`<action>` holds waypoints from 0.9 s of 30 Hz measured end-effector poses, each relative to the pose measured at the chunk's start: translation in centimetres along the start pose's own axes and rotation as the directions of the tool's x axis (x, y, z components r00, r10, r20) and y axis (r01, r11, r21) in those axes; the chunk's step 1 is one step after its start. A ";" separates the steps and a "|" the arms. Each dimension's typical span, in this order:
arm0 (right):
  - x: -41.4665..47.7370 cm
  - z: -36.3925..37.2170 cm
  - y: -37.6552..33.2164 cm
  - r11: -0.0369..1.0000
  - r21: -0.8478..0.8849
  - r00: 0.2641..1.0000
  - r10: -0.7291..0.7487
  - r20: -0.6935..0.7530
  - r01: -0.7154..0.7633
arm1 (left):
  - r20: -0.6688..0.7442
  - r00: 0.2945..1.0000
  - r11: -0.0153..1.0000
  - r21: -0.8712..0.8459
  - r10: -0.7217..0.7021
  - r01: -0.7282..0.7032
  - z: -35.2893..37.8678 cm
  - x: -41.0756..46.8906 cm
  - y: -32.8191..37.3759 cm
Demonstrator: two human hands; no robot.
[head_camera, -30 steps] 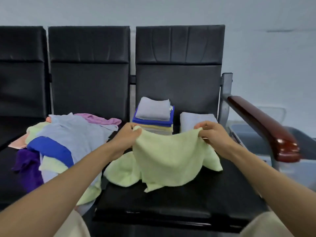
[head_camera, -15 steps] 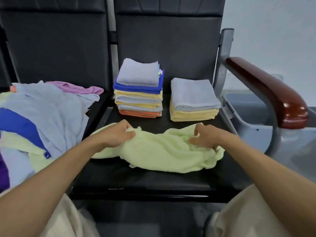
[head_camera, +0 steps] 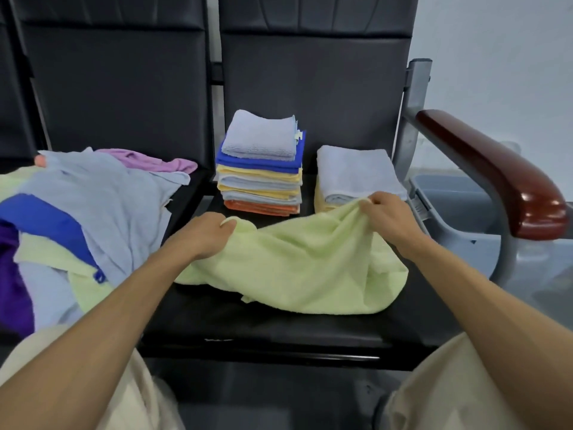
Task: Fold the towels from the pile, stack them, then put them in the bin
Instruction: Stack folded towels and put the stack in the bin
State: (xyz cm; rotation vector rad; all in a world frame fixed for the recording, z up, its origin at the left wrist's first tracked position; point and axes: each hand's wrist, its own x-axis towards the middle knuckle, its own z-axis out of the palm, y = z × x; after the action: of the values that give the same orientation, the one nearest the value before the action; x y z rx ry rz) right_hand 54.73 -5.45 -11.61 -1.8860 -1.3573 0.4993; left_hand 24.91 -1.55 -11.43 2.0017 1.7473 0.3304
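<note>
I am partway through, I judge, and nearer the middle than the end. Two stacks of folded towels stand at the back of the black seat point(head_camera: 263, 330): a tall stack point(head_camera: 260, 169) with a light blue towel on top and an orange one at the bottom, and a short stack point(head_camera: 356, 175) just beside it on the right. The unfolded pile point(head_camera: 93, 206) covers the seat to my left, blues, purple and pale greens heaped together, so plenty is left to fold. The grey bin point(head_camera: 449, 200) sits beyond the armrest point(head_camera: 496, 178), and in the part that shows I see no towel (the stacking comes first, the binning last).

The pale green towel point(head_camera: 304, 268) is the one in hand, rumpled and not yet folded. My left hand point(head_camera: 203, 232) pinches one top corner with curled fingers and the thumb pressed on the cloth, low over the seat. My right hand point(head_camera: 387, 217) pinches the other corner the same way, lifted higher, so the towel sags between them with its lower part bunched on the seat.

Room is tight at the back: my right hand is just in front of the short stack and could nudge it. The towel's near hem lies short of the seat's front edge, with bare seat to spare for laying it flat. On the right the metal armrest frame closes the seat off, and on the left the pile reaches close to the gap between seats, so I should spread toward myself.
</note>
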 end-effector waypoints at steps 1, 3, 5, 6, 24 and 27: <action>0.0 -0.1 -0.2 0.962 0.241 0.991 0.128 0.026 -0.131 | -0.034 0.999 0.995 -0.099 0.010 -0.013 0.0 -0.1 0.3; 0.1 -0.3 -0.5 0.743 0.589 0.945 0.298 0.132 -0.317 | -0.110 0.994 0.952 -0.303 0.016 -0.049 0.1 -0.2 0.8; 0.2 -0.4 -0.1 0.658 0.675 0.937 0.310 0.160 -0.334 | -0.155 0.988 0.857 -0.509 -0.007 -0.074 0.3 -0.6 1.3; 0.1 -0.5 0.1 0.675 0.667 0.944 0.296 0.146 -0.315 | -0.153 0.988 0.778 -0.623 -0.026 -0.076 0.3 -0.8 1.8; -3.3 -15.3 -15.0 0.925 0.284 0.826 -0.053 -0.561 0.252 | -0.498 0.861 0.510 -0.769 -0.103 -0.384 -19.7 -6.3 10.4; -4.1 -17.3 -17.1 0.920 0.246 0.799 -0.106 -0.592 0.304 | -0.561 0.826 0.504 -0.732 -0.061 -0.459 -22.2 -8.0 11.4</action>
State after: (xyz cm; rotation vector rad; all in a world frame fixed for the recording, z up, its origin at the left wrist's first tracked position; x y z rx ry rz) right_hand 54.22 -12.40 11.98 -1.4196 -0.9817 0.0237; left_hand 23.10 -6.38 14.31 1.3767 1.1351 1.6265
